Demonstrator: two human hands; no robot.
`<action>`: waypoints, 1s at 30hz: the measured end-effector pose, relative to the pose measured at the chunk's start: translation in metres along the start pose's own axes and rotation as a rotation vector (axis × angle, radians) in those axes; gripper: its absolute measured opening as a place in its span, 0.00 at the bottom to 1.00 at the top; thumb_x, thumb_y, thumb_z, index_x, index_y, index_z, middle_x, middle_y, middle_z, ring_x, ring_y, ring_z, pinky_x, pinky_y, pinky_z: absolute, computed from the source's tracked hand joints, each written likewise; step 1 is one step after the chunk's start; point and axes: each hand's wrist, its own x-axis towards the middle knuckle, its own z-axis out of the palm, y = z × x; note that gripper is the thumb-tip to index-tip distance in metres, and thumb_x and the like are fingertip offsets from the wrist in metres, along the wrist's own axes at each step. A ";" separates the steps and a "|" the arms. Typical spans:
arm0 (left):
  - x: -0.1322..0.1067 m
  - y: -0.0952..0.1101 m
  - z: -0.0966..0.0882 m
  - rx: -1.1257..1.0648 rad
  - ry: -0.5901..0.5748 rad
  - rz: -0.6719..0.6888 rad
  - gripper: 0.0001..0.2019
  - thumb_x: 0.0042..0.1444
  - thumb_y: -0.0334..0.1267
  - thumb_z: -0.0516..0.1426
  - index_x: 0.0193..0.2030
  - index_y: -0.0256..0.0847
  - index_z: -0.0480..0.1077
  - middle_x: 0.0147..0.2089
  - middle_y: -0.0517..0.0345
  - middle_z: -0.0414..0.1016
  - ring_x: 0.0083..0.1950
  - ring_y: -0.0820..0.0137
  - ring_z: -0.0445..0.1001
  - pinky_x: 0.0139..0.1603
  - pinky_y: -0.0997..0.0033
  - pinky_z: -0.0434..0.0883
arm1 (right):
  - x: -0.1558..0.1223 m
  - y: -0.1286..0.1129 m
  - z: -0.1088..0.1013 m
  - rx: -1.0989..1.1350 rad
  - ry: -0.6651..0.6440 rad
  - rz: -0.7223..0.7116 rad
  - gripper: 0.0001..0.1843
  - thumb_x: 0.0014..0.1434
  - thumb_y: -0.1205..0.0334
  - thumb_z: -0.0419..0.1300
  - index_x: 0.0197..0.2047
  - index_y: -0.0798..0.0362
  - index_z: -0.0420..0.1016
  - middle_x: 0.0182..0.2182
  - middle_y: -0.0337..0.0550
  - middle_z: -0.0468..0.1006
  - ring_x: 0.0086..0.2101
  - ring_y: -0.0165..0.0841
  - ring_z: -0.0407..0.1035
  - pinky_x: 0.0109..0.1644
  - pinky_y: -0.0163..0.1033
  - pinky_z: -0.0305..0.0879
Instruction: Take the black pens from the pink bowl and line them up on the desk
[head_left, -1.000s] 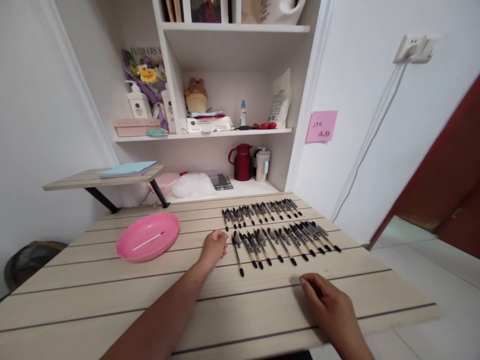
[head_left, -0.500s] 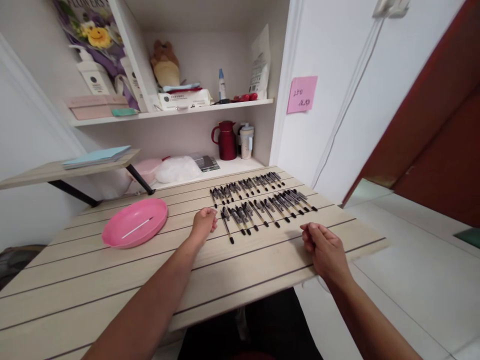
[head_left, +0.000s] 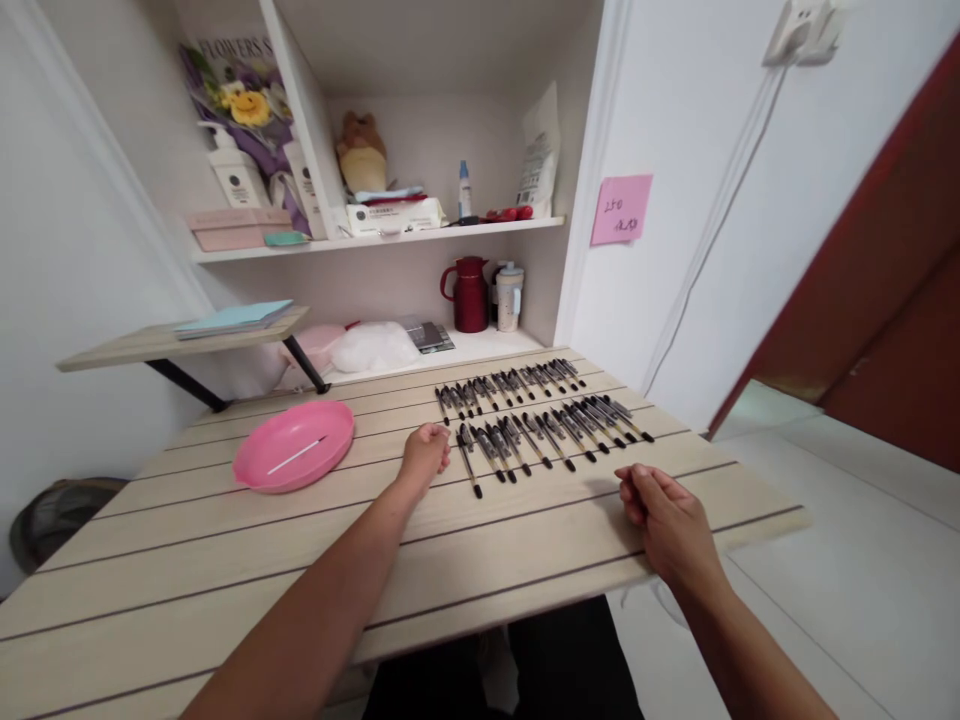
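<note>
Two rows of several black pens [head_left: 536, 415] lie side by side on the wooden slatted table [head_left: 225, 560]. My left hand [head_left: 424, 452] rests on the table as a loose fist just left of the nearer row, close to the leftmost pen [head_left: 470, 467]. My right hand [head_left: 667, 520] rests near the table's right front edge with its fingers curled in, a little in front of the pens; nothing shows in it. A pink oval dish [head_left: 294, 458] holding one thin white stick [head_left: 297, 456] sits to the left of my left hand.
Behind the table a shelf unit holds a red jug [head_left: 470, 294], a cup [head_left: 509, 296], bottles, a soft toy and boxes. A small raised shelf [head_left: 180, 340] carries a blue notebook. A pink sticky note [head_left: 620, 209] is on the wall. Open floor lies right.
The view has tipped and shifted. My right hand has curled from lying flat into a loose fist and stayed near the right front edge. My left hand has stayed by the leftmost pen.
</note>
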 end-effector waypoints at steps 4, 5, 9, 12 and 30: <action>0.000 -0.002 0.000 0.005 0.003 -0.005 0.07 0.46 0.37 0.54 0.32 0.38 0.65 0.18 0.67 0.63 0.13 0.82 0.59 0.14 0.82 0.54 | 0.001 0.002 -0.001 -0.037 -0.010 0.014 0.19 0.48 0.47 0.59 0.31 0.57 0.72 0.18 0.35 0.66 0.16 0.22 0.54 0.18 0.30 0.47; 0.000 -0.002 0.000 0.007 0.001 -0.007 0.07 0.46 0.37 0.54 0.32 0.38 0.65 0.18 0.67 0.63 0.14 0.81 0.59 0.14 0.83 0.54 | 0.001 0.002 -0.001 -0.050 -0.013 0.015 0.19 0.48 0.47 0.59 0.31 0.57 0.72 0.18 0.35 0.66 0.17 0.22 0.54 0.18 0.30 0.48; -0.001 -0.002 -0.001 0.010 -0.009 -0.015 0.07 0.46 0.38 0.53 0.32 0.38 0.65 0.18 0.67 0.63 0.14 0.82 0.59 0.14 0.83 0.53 | -0.001 0.001 0.000 -0.110 -0.021 0.019 0.20 0.48 0.47 0.58 0.32 0.58 0.73 0.19 0.36 0.66 0.18 0.23 0.54 0.19 0.31 0.49; -0.003 0.000 -0.001 0.013 -0.016 -0.019 0.07 0.45 0.38 0.53 0.32 0.38 0.65 0.18 0.67 0.62 0.14 0.82 0.59 0.14 0.83 0.52 | -0.001 0.002 -0.001 -0.176 -0.028 0.027 0.21 0.49 0.46 0.56 0.34 0.57 0.72 0.19 0.36 0.66 0.18 0.24 0.55 0.19 0.31 0.50; 0.000 0.002 0.001 0.057 -0.045 -0.097 0.09 0.43 0.38 0.51 0.31 0.38 0.64 0.19 0.68 0.61 0.13 0.81 0.57 0.12 0.83 0.50 | 0.041 -0.015 0.005 -0.620 -0.270 -0.054 0.19 0.52 0.46 0.51 0.22 0.52 0.65 0.16 0.34 0.63 0.17 0.26 0.56 0.21 0.31 0.53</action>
